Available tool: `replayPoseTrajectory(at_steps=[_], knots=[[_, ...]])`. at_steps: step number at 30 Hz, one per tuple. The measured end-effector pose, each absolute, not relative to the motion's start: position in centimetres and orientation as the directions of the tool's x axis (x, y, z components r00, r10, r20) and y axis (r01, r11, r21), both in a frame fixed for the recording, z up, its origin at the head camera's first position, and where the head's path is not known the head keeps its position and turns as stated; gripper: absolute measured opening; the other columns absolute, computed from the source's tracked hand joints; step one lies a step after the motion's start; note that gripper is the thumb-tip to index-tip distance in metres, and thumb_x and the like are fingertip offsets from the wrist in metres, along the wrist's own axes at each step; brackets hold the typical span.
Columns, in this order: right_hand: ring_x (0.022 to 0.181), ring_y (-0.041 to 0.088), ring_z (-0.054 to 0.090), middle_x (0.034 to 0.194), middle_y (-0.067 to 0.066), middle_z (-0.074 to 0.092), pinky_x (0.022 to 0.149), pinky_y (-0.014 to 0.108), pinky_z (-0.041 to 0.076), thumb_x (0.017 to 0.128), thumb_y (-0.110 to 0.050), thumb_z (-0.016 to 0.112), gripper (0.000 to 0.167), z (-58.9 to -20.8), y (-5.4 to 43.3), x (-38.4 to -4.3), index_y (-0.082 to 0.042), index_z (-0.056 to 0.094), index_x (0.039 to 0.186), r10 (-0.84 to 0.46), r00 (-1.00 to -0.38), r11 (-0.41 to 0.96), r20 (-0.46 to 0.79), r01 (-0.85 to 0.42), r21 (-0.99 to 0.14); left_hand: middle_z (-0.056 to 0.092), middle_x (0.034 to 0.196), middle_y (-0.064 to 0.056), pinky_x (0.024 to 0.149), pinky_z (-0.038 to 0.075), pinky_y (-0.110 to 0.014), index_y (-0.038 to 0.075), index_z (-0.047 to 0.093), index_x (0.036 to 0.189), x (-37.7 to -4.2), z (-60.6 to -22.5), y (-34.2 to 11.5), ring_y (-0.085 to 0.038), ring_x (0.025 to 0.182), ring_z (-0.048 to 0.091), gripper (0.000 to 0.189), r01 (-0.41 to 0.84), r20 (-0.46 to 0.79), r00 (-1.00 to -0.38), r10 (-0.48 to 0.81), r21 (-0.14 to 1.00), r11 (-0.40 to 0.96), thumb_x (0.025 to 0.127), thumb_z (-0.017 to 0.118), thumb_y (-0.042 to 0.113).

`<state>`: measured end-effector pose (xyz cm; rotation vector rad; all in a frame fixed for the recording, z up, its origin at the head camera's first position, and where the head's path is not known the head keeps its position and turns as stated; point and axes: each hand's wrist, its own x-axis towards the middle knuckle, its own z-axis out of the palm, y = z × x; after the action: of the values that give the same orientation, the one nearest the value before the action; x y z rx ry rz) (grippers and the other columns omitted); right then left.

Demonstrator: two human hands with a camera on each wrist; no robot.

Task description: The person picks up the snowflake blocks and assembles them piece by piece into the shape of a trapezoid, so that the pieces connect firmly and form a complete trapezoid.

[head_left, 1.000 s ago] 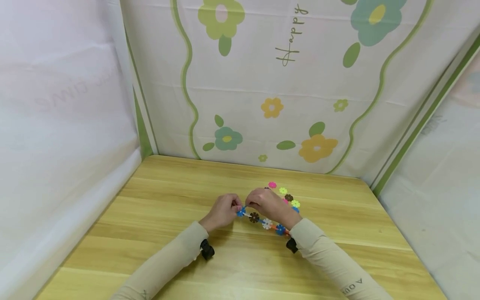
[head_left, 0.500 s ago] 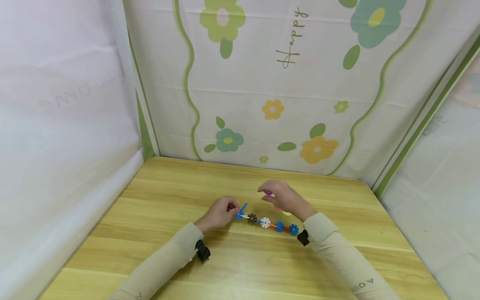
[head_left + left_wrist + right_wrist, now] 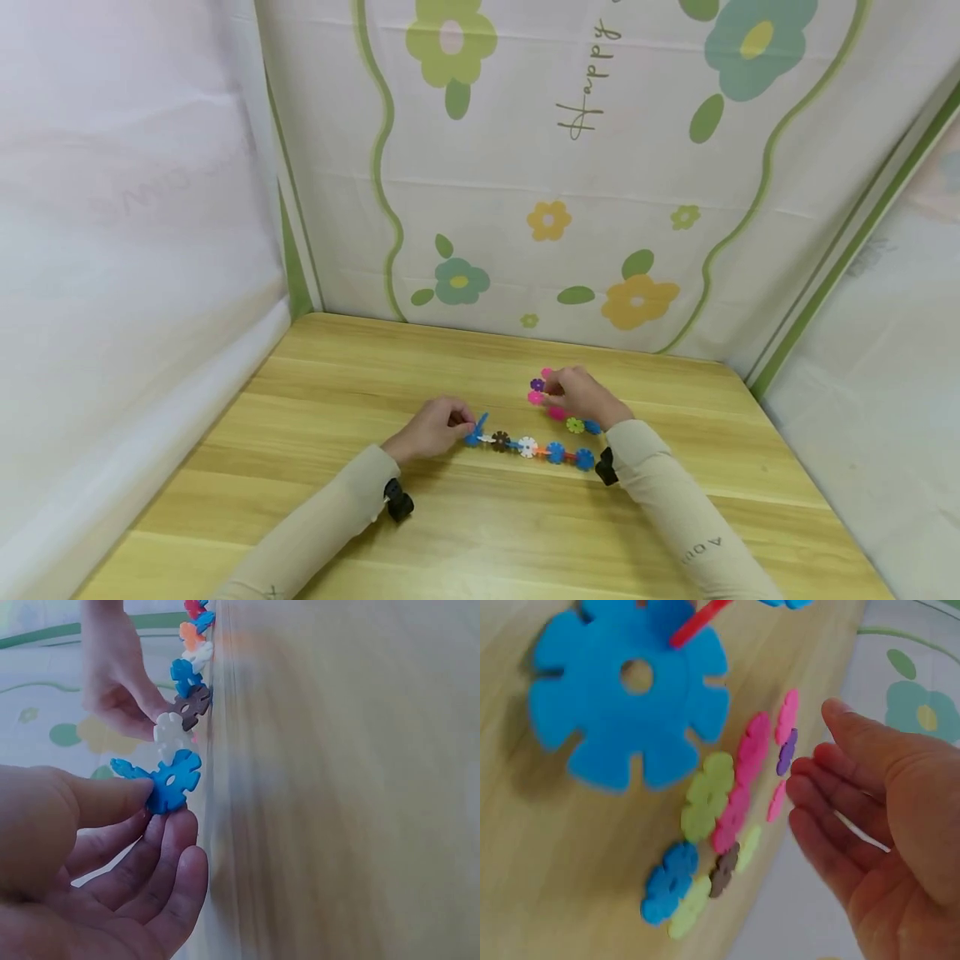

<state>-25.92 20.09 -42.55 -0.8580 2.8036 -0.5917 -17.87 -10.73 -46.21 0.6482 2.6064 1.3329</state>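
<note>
L hand [image 3: 431, 429] pinches blue end disc [image 3: 174, 784] of linked flower-disc chain [image 3: 528, 447], lower ctr; R hand [image 3: 588, 398] empty, fingers loose, nr unlinked discs [image 3: 708, 796].

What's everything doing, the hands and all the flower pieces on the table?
Chain: discs joined in a line
Left hand: pinching the chain's blue end
Purple disc: loose, on the table
Right hand: thumb and fingers apart, holding nothing
Other discs: loose, not in the chain
</note>
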Motion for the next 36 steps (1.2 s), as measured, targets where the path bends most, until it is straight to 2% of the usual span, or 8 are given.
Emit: replayPoseTrajectory(at_steps=[3, 6, 9, 15, 20, 25, 29, 36], knots=[[0.062, 0.013, 0.056, 0.077, 0.005, 0.071, 0.061, 0.026, 0.048, 0.102, -0.020, 0.072, 0.022, -43.3, 19.5, -26.3, -0.004, 0.078, 0.088, -0.499, -0.864, 0.787, -0.064, -0.422, -0.450, 0.072, 0.095, -0.003, 0.072, 0.052, -0.026, 0.010, 0.074, 0.103, -17.7, -46.1, -10.9, -0.013, 0.082, 0.062, 0.012, 0.290, 0.041, -0.898, 0.439, 0.805, 0.518, 0.107, 0.063, 0.012], [0.052, 0.011, 0.038, 0.060, 0.000, 0.055, 0.053, 0.025, 0.036, 0.102, -0.025, 0.074, 0.035, -43.8, 18.9, -26.7, -0.002, 0.072, 0.075, -0.442, -0.894, 0.812, -0.073, -0.364, -0.456, 0.071, 0.095, -0.003, 0.073, 0.053, -0.027, 0.011, 0.074, 0.103, -17.6, -46.0, -11.0, -0.015, 0.084, 0.063, 0.012, 0.270, 0.023, -0.901, 0.433, 0.812, 0.518, 0.107, 0.063, 0.014], [0.049, 0.009, 0.033, 0.054, -0.005, 0.041, 0.050, 0.023, 0.031, 0.100, -0.028, 0.076, 0.045, -44.1, 18.5, -26.9, -0.005, 0.061, 0.064, -0.382, -0.919, 0.839, -0.096, -0.301, -0.453, 0.071, 0.096, -0.003, 0.074, 0.053, -0.028, 0.011, 0.075, 0.105, -17.7, -46.1, -11.0, -0.016, 0.085, 0.063, 0.013, 0.253, 0.007, -0.901, 0.434, 0.821, 0.511, 0.108, 0.063, 0.015], [0.045, 0.010, 0.030, 0.049, -0.005, 0.035, 0.047, 0.024, 0.028, 0.099, -0.019, 0.076, 0.055, -43.8, 18.0, -26.8, -0.014, 0.045, 0.054, -0.335, -0.926, 0.837, -0.175, -0.207, -0.507, 0.072, 0.106, -0.001, 0.083, 0.056, -0.032, 0.009, 0.074, 0.119, -18.1, -46.1, -11.1, -0.016, 0.096, 0.065, 0.023, 0.216, -0.027, -0.897, 0.442, 0.845, 0.489, 0.109, 0.061, 0.025], [0.051, 0.011, 0.029, 0.056, -0.004, 0.038, 0.054, 0.025, 0.034, 0.097, -0.010, 0.077, 0.044, -43.5, 17.9, -26.4, -0.009, 0.051, 0.061, -0.341, -0.924, 0.783, -0.172, -0.177, -0.597, 0.073, 0.119, -0.003, 0.094, 0.058, -0.039, 0.006, 0.070, 0.132, -18.6, -45.9, -11.0, -0.017, 0.107, 0.067, 0.036, 0.213, -0.041, -0.875, 0.483, 0.863, 0.459, 0.107, 0.065, 0.032], [0.069, 0.013, 0.053, 0.082, 0.004, 0.068, 0.070, 0.028, 0.050, 0.095, -0.010, 0.080, 0.016, -43.3, 17.7, -25.4, -0.004, 0.071, 0.082, -0.335, -0.937, 0.735, -0.102, -0.192, -0.651, 0.070, 0.129, -0.007, 0.102, 0.056, -0.044, 0.001, 0.064, 0.140, -18.9, -46.1, -10.8, -0.021, 0.116, 0.067, 0.045, 0.210, -0.063, -0.853, 0.518, 0.868, 0.450, 0.106, 0.067, 0.030], [0.084, 0.017, 0.065, 0.099, 0.009, 0.073, 0.076, 0.031, 0.056, 0.096, -0.009, 0.078, 0.006, -43.0, 17.4, -24.6, -0.005, 0.075, 0.094, -0.349, -0.936, 0.691, -0.041, -0.227, -0.686, 0.070, 0.129, -0.007, 0.102, 0.056, -0.044, 0.000, 0.063, 0.141, -19.2, -46.4, -10.9, -0.021, 0.117, 0.066, 0.044, 0.199, -0.067, -0.850, 0.523, 0.877, 0.437, 0.107, 0.065, 0.028], [0.088, 0.019, 0.069, 0.099, 0.008, 0.073, 0.079, 0.039, 0.061, 0.099, -0.010, 0.075, 0.004, -42.7, 16.3, -22.6, -0.007, 0.074, 0.100, -0.354, -0.934, 0.590, 0.050, -0.264, -0.763, 0.071, 0.125, -0.005, 0.102, 0.056, -0.044, 0.002, 0.065, 0.138, -19.4, -46.3, -10.8, -0.021, 0.115, 0.067, 0.039, 0.188, -0.065, -0.848, 0.526, 0.891, 0.413, 0.107, 0.064, 0.026]])
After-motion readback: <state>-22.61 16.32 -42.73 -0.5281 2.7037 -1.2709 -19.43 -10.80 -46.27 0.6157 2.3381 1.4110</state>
